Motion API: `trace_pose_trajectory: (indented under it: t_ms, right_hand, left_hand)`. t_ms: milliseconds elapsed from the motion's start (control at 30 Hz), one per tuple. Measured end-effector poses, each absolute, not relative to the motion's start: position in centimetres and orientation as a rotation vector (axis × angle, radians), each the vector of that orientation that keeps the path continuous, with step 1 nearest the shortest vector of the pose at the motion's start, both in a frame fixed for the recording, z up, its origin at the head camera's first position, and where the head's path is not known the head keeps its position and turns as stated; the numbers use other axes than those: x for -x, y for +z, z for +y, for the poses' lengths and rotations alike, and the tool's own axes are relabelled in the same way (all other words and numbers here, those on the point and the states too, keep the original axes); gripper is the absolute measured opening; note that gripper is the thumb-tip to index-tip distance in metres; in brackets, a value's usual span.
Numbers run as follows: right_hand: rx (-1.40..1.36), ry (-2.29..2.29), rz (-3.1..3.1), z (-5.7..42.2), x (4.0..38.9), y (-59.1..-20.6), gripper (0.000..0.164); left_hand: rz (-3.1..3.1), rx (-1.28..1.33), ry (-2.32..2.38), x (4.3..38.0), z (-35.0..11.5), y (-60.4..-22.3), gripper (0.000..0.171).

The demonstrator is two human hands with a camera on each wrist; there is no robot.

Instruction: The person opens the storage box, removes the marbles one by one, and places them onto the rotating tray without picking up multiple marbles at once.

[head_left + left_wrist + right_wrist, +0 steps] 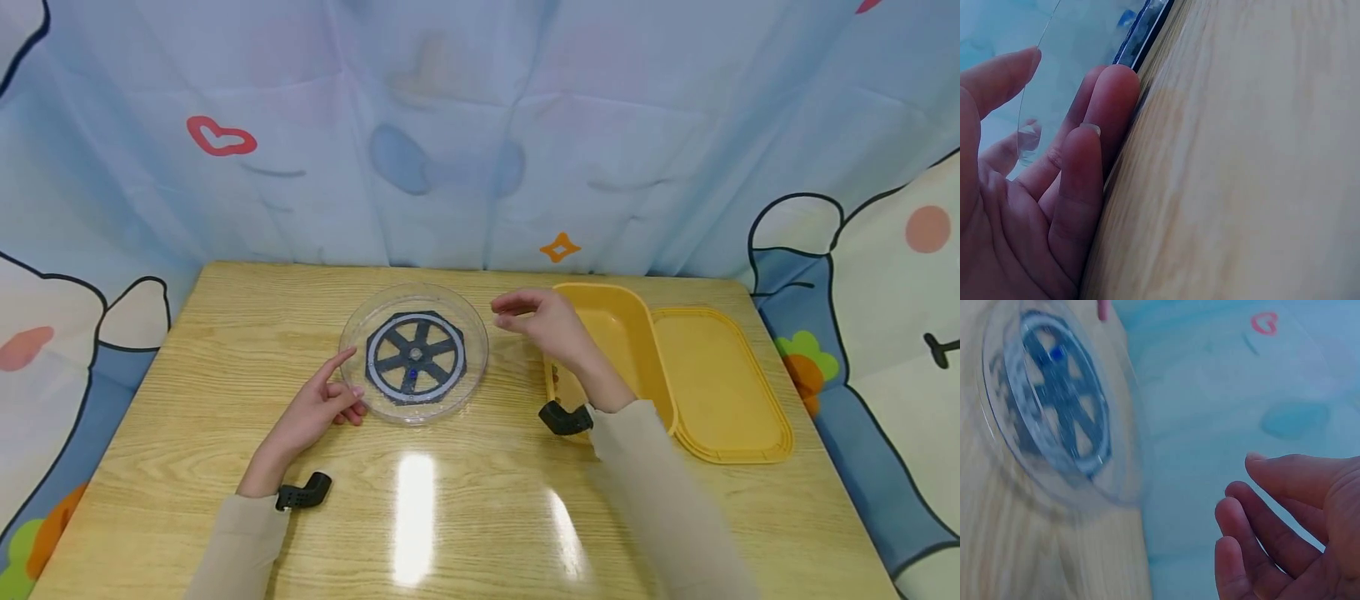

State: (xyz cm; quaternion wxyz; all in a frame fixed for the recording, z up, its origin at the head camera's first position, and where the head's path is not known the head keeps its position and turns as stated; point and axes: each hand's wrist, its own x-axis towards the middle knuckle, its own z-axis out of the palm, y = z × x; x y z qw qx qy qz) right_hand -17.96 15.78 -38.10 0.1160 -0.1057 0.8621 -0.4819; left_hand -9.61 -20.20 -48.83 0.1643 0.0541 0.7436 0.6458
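Observation:
A clear round dish [476,367] lies on the table, with a dark spoked wheel [442,354] bearing a pale ring inside it. On one spoke sits a small blue piece [413,374]. My left hand [318,408] is at the dish's near-left edge, its index finger stretched over the rim and the other fingers loosely bent beside the wall. The left wrist view shows the fingertips [1113,94] right at the clear rim, low by the wood. To the right of the dish, my right hand [547,325] hovers with loosely bent fingers and holds nothing.
A yellow bin [622,333] stands under my right forearm, partly hidden by it. Its yellow lid [720,383] lies flat to the right. A patterned blue curtain [465,142] hangs behind the wooden table [480,508].

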Motion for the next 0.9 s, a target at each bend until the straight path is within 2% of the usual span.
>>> trace_pose_trajectory:
  t_ms: [500,900]
  right_hand:
    - [0.210,-1.402,2.553,24.1,19.4,-40.5,0.023]
    - [0.237,-1.174,2.458,26.1,19.9,-42.8,0.027]
  left_hand:
    - [2.120,-0.151,1.842,9.5,-20.1,-48.7,0.067]
    - [2.116,-0.152,1.848,9.4,-20.1,-48.4,0.067]
